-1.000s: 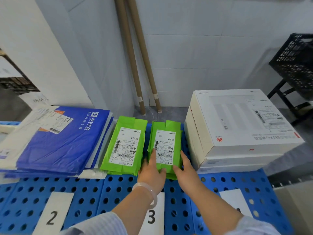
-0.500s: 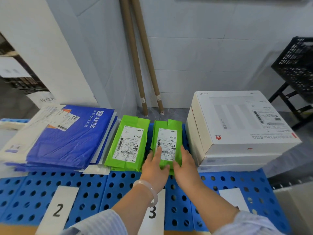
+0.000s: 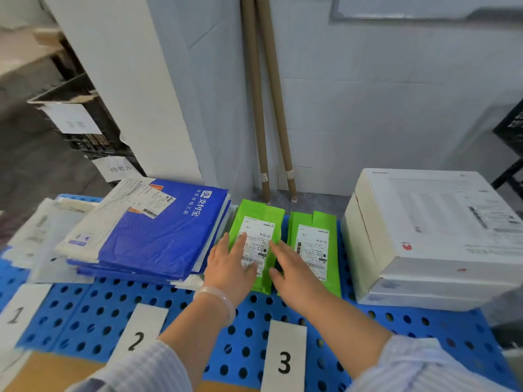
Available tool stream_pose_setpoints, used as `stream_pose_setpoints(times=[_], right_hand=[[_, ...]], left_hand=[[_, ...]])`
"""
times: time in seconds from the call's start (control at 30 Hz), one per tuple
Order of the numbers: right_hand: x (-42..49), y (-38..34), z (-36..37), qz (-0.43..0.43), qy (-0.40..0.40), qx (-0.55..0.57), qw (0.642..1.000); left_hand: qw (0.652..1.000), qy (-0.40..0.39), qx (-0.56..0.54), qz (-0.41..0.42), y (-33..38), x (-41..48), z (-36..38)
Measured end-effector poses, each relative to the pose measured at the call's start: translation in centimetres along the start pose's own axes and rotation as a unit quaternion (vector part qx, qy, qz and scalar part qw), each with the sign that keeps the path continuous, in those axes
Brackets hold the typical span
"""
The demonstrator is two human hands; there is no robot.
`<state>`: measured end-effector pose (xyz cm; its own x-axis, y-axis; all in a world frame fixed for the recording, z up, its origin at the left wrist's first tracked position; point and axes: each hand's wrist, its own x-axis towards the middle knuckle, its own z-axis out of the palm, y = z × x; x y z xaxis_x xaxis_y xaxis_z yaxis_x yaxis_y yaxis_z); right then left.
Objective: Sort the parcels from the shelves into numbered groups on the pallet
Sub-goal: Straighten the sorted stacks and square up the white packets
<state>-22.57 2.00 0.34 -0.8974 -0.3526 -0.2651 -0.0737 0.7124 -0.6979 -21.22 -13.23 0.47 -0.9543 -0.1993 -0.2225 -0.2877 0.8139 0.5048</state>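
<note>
Two green parcels with white labels lie side by side on the blue perforated pallet (image 3: 410, 323), above the paper marked 3 (image 3: 284, 360). My left hand (image 3: 230, 267) lies flat on the left green parcel (image 3: 259, 219), fingers spread. My right hand (image 3: 294, 271) rests with fingers apart over the gap between it and the right green parcel (image 3: 317, 244), touching both edges. Neither hand grips anything. A stack of blue and white mailers (image 3: 152, 233) sits above the paper marked 2 (image 3: 138, 339). White mailers (image 3: 36, 236) lie above the paper marked 1 (image 3: 17, 315).
Two stacked white boxes (image 3: 433, 236) stand on the pallet's right part. Two cardboard tubes (image 3: 263, 108) lean against the white wall behind. A dark shelf with paper labels (image 3: 85, 131) is at the left. A black crate's edge (image 3: 512, 128) shows at the far right.
Both hands have left the right green parcel and shifted left: the left hand now lies on the left green parcel, the right hand between the two. The view has turned left.
</note>
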Motion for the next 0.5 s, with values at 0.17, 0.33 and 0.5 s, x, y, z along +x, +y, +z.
stream_pose_setpoints(times=[0.17,0.33,0.5], right_hand=[[1.3,-0.5,1.2,0.019,-0.022,-0.027,0.999],[2.4,-0.9,1.4,0.054,0.016,0.019,0.998],[3.0,-1.3,1.6,0.106,0.02,0.122,0.987]], left_hand=[[0.999,-0.047,0.001,-0.012,-1.2,1.5,-0.2],[0.999,-0.047,-0.024,-0.01,-1.7,2.9,-0.4],[0.993,-0.075,-0.082,-0.029,-3.0,4.4,0.1]])
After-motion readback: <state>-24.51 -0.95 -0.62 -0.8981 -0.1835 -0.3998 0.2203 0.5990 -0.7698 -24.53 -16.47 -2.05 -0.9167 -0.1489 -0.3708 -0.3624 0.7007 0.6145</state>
